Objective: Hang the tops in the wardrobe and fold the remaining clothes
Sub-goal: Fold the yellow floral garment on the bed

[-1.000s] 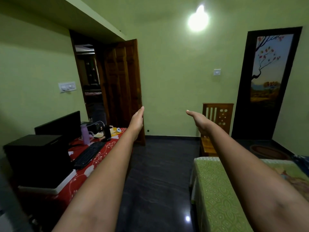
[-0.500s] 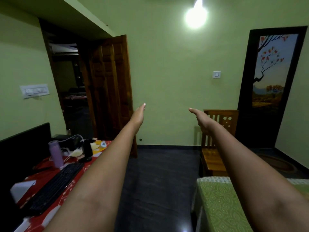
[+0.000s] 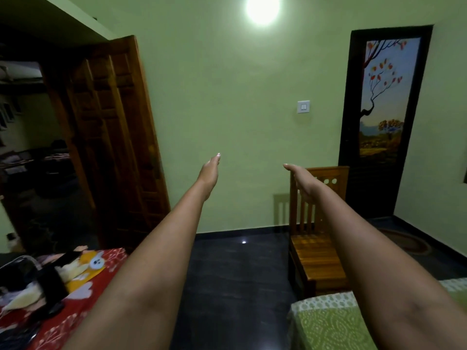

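Hands: left hand (image 3: pixel 209 171), right hand (image 3: pixel 302 179) | fingers apparently straight, holding nothing | clothes unseen

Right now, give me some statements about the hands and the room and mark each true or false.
1. Both hands, left hand and right hand, are stretched forward holding nothing. True.
2. The wooden chair lies tipped over on the floor. False: it stands upright against the wall.
3. The wooden door stands open. True.
4. The right hand grips a shirt. False: its fingers are straight and empty; no clothes show near it.
5. The table's cloth is plain blue. False: it is red with white shapes.
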`<state>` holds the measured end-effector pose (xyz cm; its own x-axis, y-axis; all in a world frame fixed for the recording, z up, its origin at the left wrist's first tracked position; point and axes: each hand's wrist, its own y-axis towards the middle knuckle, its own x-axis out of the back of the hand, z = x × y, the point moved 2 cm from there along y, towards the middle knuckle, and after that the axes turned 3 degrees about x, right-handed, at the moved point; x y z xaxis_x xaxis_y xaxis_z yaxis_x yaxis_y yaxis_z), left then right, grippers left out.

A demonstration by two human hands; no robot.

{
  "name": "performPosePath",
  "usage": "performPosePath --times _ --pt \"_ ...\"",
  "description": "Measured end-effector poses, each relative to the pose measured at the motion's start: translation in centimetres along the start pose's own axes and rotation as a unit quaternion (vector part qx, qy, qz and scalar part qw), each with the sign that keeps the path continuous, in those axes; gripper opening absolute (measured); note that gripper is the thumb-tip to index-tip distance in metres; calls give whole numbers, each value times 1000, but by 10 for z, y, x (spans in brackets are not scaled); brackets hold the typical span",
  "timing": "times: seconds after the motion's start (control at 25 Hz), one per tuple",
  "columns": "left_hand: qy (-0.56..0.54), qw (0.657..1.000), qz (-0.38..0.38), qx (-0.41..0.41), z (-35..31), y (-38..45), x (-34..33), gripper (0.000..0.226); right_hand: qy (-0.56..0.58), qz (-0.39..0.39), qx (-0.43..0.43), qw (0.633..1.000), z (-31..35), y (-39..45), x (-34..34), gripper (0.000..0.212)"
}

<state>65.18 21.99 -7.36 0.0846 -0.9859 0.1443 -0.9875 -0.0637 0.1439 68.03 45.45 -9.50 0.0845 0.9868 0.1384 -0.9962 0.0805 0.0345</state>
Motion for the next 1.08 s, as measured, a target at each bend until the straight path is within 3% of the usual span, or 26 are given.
performPosePath --times 0.28,0.52,0.8,0.96,1.08 --pt "-37 994 93 -37 -41 149 -166 51 7 -94 25 995 8 135 142 62" --pt "-39 959 279 -27 -38 201 -379 54 8 -274 -11 962 -34 135 302 56" --pt "-66 864 494 -63 -63 171 -594 54 -20 -516 -33 855 -53 46 445 50" --pt "-73 792 601 -75 -94 153 -668 56 -39 -612 -57 788 -51 14 482 53" --pt "-80 756 644 -85 -102 152 -706 56 -48 -653 -59 754 -52 8 498 52"
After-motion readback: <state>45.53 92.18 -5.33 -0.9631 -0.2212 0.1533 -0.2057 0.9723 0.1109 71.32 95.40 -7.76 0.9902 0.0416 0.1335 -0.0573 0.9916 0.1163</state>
